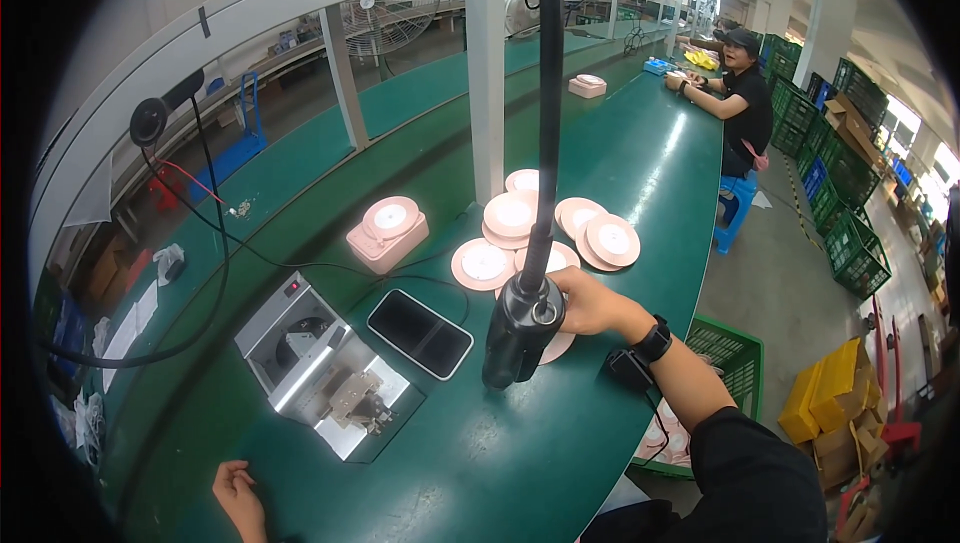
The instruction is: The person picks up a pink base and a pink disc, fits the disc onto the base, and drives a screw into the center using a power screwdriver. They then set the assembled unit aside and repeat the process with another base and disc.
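Green tabletop (480,488) stretches away toward a seated co-worker (748,103) at the far right. Pale pink discs (612,240) lie clustered around mid-scene, beside my right grip (590,303) — its fingertips are hidden behind the black pole (550,123), so I cannot tell whether it is closed on one. Near left, my left grip (240,496) is loosely curled, its contents unclear — nearest it sits the silver machine (308,390).
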`<state>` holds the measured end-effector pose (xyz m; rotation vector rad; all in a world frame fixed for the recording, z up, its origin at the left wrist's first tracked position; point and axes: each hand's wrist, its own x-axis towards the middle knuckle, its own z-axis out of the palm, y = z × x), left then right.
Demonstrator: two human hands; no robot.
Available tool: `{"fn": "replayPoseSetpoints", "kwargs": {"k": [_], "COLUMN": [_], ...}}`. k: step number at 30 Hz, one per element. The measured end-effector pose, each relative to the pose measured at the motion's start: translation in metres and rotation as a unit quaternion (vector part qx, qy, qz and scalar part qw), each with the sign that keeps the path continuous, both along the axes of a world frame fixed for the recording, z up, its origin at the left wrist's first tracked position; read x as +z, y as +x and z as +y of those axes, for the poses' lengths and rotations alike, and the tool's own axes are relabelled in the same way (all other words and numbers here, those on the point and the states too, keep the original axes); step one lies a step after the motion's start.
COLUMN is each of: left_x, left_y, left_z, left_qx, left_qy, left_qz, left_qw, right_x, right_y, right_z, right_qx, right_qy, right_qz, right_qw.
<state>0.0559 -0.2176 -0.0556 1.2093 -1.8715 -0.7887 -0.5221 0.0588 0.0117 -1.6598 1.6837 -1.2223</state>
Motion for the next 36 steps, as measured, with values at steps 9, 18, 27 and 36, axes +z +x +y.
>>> {"fn": "replayPoseSetpoints", "kwargs": {"k": [9,18,27,36], "left_x": [-0.018,-0.021,-0.020,-0.019], "left_y": [0.018,0.015,0.014,0.010], "left_z": [-0.018,-0.019,-0.017,-0.018], "left_qx": [-0.009,-0.010,-0.006,-0.019], "left_qy": [-0.012,-0.015,-0.018,-0.026], "left_qz": [0.009,0.015,0.010,0.024], "left_qw": [1.000,1.000,1.000,0.999], "right_x": [-0.017,-0.018,-0.017,-0.011], "right_y": [-0.007,0.004,0.009,0.005], "right_z": [-0.005,-0.008,-0.011,0.001], "right_qx": [-0.024,-0.044,-0.008,-0.100], "right_qy": [-0.070,-0.134,-0.129,-0.190], "right_qz": [-0.044,-0.010,0.053,-0.020], "right_qw": [0.996,0.990,0.990,0.976]}}
